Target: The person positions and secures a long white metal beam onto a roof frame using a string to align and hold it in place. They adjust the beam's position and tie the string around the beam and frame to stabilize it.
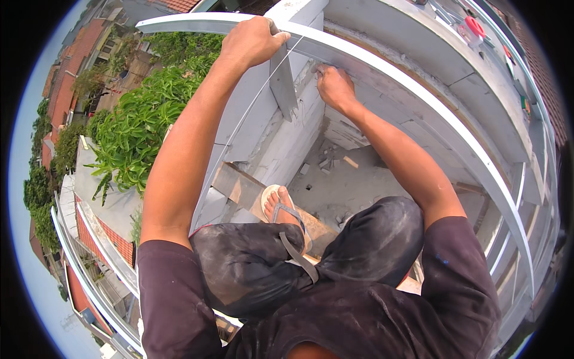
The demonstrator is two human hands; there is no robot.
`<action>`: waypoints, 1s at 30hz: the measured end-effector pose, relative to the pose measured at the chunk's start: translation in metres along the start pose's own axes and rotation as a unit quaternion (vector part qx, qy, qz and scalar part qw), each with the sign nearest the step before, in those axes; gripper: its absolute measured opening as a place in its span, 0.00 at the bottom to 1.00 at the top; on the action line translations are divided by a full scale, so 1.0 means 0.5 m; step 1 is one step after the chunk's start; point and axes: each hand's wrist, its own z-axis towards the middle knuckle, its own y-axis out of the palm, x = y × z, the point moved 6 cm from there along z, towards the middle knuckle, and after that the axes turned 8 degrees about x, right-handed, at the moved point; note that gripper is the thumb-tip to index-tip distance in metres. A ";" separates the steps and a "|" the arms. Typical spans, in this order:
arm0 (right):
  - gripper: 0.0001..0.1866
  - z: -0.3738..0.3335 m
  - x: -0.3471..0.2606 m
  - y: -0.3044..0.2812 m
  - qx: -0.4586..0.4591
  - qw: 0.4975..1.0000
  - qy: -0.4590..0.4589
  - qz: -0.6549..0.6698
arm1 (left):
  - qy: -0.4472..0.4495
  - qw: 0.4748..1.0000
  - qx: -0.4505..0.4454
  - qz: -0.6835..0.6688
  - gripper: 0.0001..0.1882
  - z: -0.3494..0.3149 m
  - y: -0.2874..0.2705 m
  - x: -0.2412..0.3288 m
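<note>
A long light-steel channel [382, 55] curves across the view above the block walls. My left hand [254, 43] is closed over it, the thumb pressed on the top of a short metal upright [282, 84] hanging below the channel. Just right of that piece, under the channel, my right hand [335, 88] is held with its fingers curled together near the wall. Whatever those fingers hold, if anything, is too small to make out. A thin pale string [254, 110] runs from the channel down toward my left knee.
My sandalled foot [282, 206] rests on a wooden plank [239, 186] high over a rubble-strewn floor [335, 179]. Grey block walls [287, 143] surround the drop. A red-lidded container [472, 30] and tools sit on the right ledge. Leafy branches [143, 113] and tiled roofs lie left.
</note>
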 end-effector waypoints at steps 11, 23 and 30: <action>0.15 0.012 0.026 0.016 0.020 0.996 -0.035 -0.079 | -0.061 0.993 -0.027 -0.101 0.13 0.036 0.131 0.039; 0.23 0.053 -0.022 0.066 -0.055 0.977 -0.068 -0.193 | -0.102 0.992 -0.047 -0.066 0.23 0.036 0.094 -0.021; 0.23 0.102 0.199 0.104 -0.094 0.974 -0.205 -0.038 | -0.028 0.999 -0.008 -0.029 0.15 0.086 0.226 0.083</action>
